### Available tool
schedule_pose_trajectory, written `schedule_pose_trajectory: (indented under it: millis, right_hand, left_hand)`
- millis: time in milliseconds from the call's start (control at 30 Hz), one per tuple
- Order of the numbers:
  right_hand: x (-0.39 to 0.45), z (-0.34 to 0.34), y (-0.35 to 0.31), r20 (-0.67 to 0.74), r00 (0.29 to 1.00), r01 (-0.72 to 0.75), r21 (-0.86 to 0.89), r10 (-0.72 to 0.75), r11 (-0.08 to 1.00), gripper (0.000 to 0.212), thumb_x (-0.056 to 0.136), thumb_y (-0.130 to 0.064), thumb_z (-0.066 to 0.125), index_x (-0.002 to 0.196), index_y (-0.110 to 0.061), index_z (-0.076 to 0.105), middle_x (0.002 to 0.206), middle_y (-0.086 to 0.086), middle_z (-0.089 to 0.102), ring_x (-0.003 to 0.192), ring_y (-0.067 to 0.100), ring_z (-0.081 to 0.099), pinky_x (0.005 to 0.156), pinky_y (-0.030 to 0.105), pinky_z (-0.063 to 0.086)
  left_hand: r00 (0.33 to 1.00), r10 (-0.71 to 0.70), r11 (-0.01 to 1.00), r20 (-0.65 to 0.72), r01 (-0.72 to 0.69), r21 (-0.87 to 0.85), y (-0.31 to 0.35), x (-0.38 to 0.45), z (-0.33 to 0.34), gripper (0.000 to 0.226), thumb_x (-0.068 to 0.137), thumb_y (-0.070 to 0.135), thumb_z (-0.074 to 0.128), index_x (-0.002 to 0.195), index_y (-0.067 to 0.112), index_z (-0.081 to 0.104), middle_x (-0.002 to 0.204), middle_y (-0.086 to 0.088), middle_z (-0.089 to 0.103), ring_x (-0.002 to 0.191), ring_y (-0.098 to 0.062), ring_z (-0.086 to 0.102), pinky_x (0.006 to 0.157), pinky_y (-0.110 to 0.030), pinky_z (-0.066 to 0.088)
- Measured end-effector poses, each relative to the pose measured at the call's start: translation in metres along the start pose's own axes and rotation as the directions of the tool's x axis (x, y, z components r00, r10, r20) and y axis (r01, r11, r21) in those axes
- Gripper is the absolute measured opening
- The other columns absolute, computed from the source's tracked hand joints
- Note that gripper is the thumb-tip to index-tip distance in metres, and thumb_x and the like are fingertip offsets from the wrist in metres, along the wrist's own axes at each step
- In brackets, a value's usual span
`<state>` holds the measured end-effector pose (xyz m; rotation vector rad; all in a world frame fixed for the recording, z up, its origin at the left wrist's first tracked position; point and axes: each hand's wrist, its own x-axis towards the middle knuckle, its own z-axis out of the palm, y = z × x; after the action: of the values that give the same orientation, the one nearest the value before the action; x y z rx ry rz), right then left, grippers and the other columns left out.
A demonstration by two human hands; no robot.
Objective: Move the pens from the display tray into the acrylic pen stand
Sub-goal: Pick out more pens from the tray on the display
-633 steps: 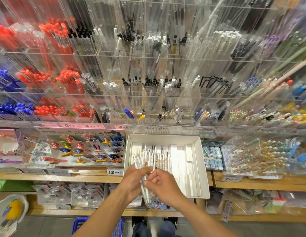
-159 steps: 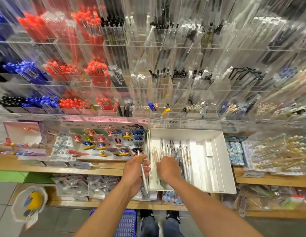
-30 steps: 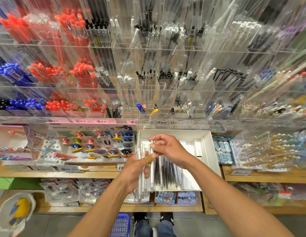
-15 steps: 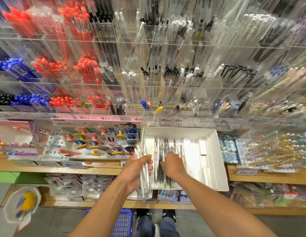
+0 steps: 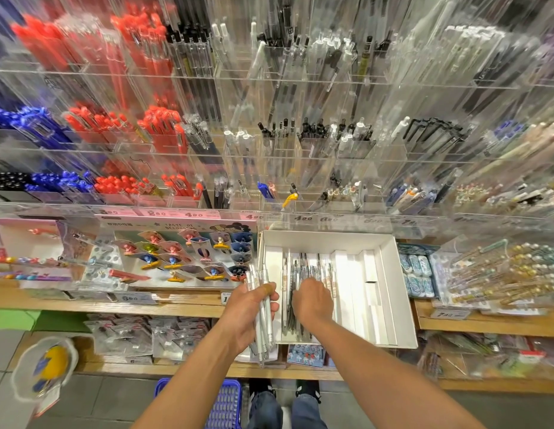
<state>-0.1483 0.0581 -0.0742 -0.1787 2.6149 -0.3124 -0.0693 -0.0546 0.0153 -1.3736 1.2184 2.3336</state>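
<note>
The right hand (image 5: pixel 313 300) is back down in the white tray (image 5: pixel 390 292), palm down over the loose pens (image 5: pixel 303 264) that lie in its left channels; a second ago it was lifted up at the tray's twelve o'clock end, meeting the left hand, and half a second ago it had already dropped to about where it is now. Its fingertips are hidden under the hand itself, so I cannot tell whether they have closed on a pen or only rest on the pile. The left hand (image 5: pixel 249 308) sits just beside the tray at its nine o'clock edge, fingers and thumb wrapped around a bundle of clear pens (image 5: pixel 263 323) that stands roughly upright through the fist, tips sticking out above and below. That bundle looks a little fuller than it did five seconds ago, when only one or two pens showed in that hand. My reading is that one more pen has just been passed across and the right hand is going in for the next, so the gathering step is under way and nothing from this handful has reached the clear stand (image 5: pixel 300 168) yet. The stand's pockets rise at twelve o'clock from the tray, well apart from both hands, many of them already stocked. A fair number of pens remain in the tray, so the task seems well short of finished.
</note>
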Motion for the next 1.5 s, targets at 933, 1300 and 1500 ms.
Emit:
schedule_pose_trajectory:
  millis: [933,1300,1500]
  right_hand:
    - [0.009,-0.017,0.002,0.092,0.987,0.098,0.286,-0.129,0.953,0.030,0.098,-0.021,0.047,0.069,-0.015,0.047,0.064,-0.001,0.053,0.053,0.011,0.049,0.061,0.030,0.051]
    - [-0.040,-0.072,0.000,0.393,0.840,-0.287,0.907,-0.374,0.307,0.016,0.093,-0.008,0.058,0.102,0.004,0.064,0.076,0.010,0.066,0.062,0.015,0.061,0.059,0.021,0.053]
    - [-0.046,-0.063,0.008,0.404,0.861,-0.360,0.913,-0.310,0.190,0.014,0.091,-0.004,0.061,0.101,0.002,0.068,0.073,0.008,0.070,0.062,0.014,0.065,0.058,0.020,0.055]
  left_hand:
    - [0.999,0.028,0.999,-0.014,-0.028,0.045,-0.005,0.006,0.001,0.024,0.093,0.007,0.064,0.114,-0.004,0.062,0.079,-0.011,0.065,0.059,-0.016,0.059,0.056,-0.028,0.048]
    - [0.975,0.120,0.987,0.186,-0.136,0.080,-0.005,0.002,0.004,0.053,0.073,0.034,0.077,0.107,-0.003,0.062,0.074,-0.006,0.065,0.056,-0.012,0.055,0.050,-0.023,0.045]
    - [0.968,0.072,0.980,0.239,-0.114,0.164,-0.010,0.003,0.004,0.051,0.076,0.033,0.078,0.111,-0.002,0.067,0.080,-0.010,0.068,0.061,-0.014,0.055,0.052,-0.025,0.044]
